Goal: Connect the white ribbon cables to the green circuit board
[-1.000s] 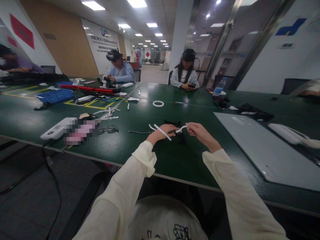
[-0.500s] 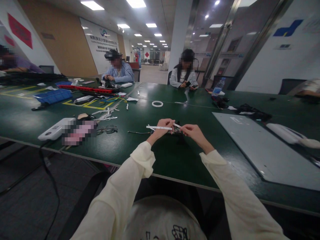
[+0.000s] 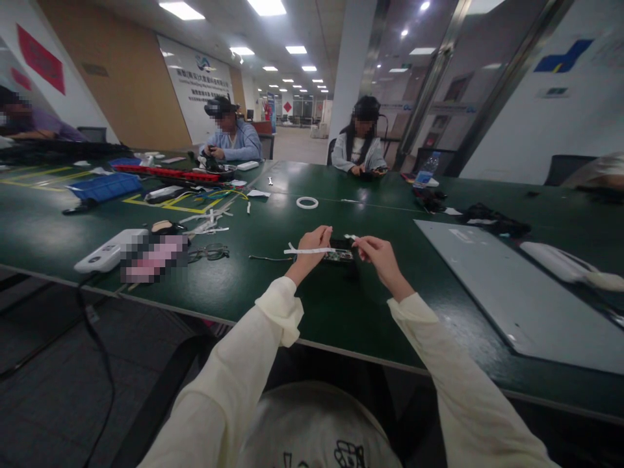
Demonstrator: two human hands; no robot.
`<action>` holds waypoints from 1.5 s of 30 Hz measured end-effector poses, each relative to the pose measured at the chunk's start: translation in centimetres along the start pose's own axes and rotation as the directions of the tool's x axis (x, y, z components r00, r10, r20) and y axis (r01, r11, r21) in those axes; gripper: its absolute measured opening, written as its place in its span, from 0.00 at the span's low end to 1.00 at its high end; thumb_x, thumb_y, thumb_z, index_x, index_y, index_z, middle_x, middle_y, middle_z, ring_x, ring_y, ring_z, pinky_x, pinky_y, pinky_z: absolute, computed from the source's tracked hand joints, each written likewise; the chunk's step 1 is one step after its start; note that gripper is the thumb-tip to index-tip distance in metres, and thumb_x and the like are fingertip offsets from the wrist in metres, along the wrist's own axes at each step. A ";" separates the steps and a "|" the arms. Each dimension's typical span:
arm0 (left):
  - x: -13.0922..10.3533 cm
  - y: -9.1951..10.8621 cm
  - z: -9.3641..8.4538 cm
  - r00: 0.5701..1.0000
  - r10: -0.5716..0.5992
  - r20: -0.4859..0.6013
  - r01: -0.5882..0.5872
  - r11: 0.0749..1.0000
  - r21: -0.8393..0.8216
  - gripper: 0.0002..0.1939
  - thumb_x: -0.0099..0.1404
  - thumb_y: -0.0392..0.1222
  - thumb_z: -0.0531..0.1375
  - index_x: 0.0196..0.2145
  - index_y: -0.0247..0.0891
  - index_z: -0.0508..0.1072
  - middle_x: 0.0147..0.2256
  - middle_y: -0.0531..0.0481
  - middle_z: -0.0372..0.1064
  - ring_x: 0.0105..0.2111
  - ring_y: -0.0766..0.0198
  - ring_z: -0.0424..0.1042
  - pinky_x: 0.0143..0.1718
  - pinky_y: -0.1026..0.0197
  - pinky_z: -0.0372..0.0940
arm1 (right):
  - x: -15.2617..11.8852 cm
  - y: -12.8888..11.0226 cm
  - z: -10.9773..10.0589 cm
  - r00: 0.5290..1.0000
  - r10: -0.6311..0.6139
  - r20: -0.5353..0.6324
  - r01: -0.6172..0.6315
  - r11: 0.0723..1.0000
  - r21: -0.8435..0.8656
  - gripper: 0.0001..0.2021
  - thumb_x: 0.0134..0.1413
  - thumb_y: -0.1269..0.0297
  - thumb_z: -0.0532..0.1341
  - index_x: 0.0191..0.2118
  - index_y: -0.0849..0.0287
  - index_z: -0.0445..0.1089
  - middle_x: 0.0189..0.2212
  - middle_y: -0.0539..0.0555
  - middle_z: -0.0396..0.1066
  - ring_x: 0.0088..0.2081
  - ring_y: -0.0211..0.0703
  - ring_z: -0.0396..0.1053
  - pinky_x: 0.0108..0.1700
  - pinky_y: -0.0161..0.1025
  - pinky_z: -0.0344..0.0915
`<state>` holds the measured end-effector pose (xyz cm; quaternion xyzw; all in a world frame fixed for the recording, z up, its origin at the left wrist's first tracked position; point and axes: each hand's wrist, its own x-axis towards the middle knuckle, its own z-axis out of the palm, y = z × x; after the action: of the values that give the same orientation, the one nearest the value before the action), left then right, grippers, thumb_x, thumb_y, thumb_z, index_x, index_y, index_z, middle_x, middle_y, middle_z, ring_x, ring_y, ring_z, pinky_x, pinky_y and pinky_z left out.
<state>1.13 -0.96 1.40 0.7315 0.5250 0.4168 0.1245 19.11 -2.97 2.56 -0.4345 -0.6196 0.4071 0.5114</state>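
My left hand [image 3: 312, 255] is closed at the left end of a small dark device with an exposed circuit board [image 3: 338, 256]; its grip is partly hidden. A long white strip [image 3: 309, 251], forked at its left end, runs across that hand to the board. Just right of the device, my right hand [image 3: 377, 252] pinches a short white strip [image 3: 350, 236] between thumb and fingertips. A thin cable [image 3: 268, 258] stretches over the table on the left, its right end passing behind my left wrist.
A white tape ring [image 3: 307, 203] lies beyond my hands. Left are eyeglasses [image 3: 209, 252], white scraps [image 3: 207, 224], a white power bank [image 3: 110, 252] and a blue tray [image 3: 104, 186]. A grey panel [image 3: 517, 299] lies at right. Other people sit across the table.
My right hand has drawn a short white strip away from my left fingers, opening a gap between the hands. More of the circuit board shows.
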 end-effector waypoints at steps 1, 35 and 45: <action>0.0 -0.1 0.1 1.000 -0.015 0.001 0.015 0.999 0.049 0.20 0.68 0.50 0.41 0.40 0.38 0.69 0.24 0.52 0.69 0.25 0.66 0.69 0.28 0.66 0.59 | -0.1 -0.2 0.1 1.000 -0.007 -0.020 0.008 0.996 0.091 0.14 0.45 0.52 0.61 0.26 0.61 0.69 0.16 0.47 0.59 0.19 0.30 0.55 0.20 0.29 0.49; 2.0 -7.0 -4.2 0.893 -0.449 0.035 0.399 0.824 0.402 0.22 0.65 0.51 0.45 0.30 0.34 0.72 0.32 0.41 0.71 0.35 0.57 0.70 0.35 0.61 0.61 | -0.8 1.8 1.7 0.999 -0.036 0.027 0.044 0.886 -0.462 0.31 0.55 0.41 0.45 0.23 0.63 0.71 0.17 0.52 0.66 0.17 0.34 0.63 0.24 0.32 0.58; 2.2 -8.3 -4.6 0.848 -0.432 0.307 0.296 0.867 0.401 0.20 0.60 0.54 0.53 0.29 0.35 0.74 0.31 0.44 0.73 0.31 0.60 0.71 0.29 0.65 0.61 | -0.7 3.0 1.4 0.998 -0.022 0.050 0.043 0.876 -0.480 0.28 0.55 0.43 0.48 0.24 0.62 0.71 0.18 0.51 0.67 0.18 0.34 0.63 0.25 0.32 0.59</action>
<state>-7.57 3.23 0.16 0.6944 0.6844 0.1360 0.1757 18.13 -2.82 -0.71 -0.5284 -0.7194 0.2411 0.3810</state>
